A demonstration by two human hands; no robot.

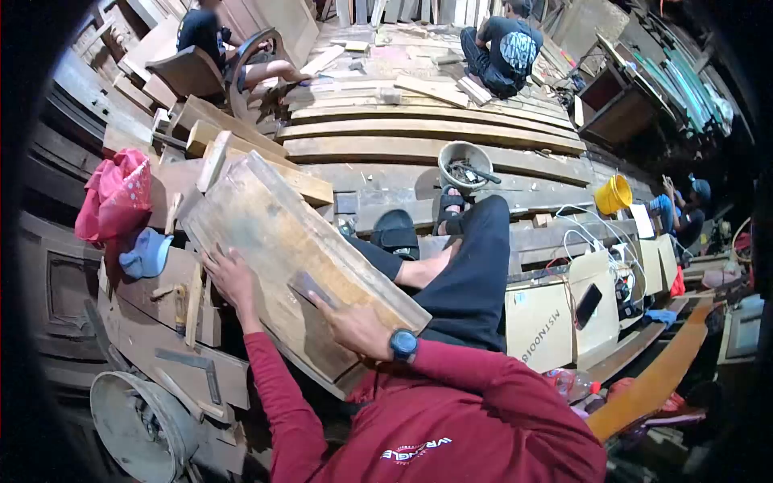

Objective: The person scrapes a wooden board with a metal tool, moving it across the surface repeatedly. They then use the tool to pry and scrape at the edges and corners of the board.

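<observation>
A wide wooden board [274, 233] with a worn, pale brown face lies slanted across my lap. My left hand [233, 278] rests on the board's left edge with its fingers spread. On the board's middle, my right hand [354, 326] is closed round a flat, dark metal blade [308, 288], its index finger stretched along it. The blade touches the board's face. A dark watch [403, 344] is on my right wrist.
Left of the board are a pink bag [117, 196], a blue cap [146, 253], a metal square [193, 366] and a bucket [141, 427]. A phone [589, 305] lies on cardboard [538, 326] at the right. Several people sit farther off, beyond another bucket [468, 153].
</observation>
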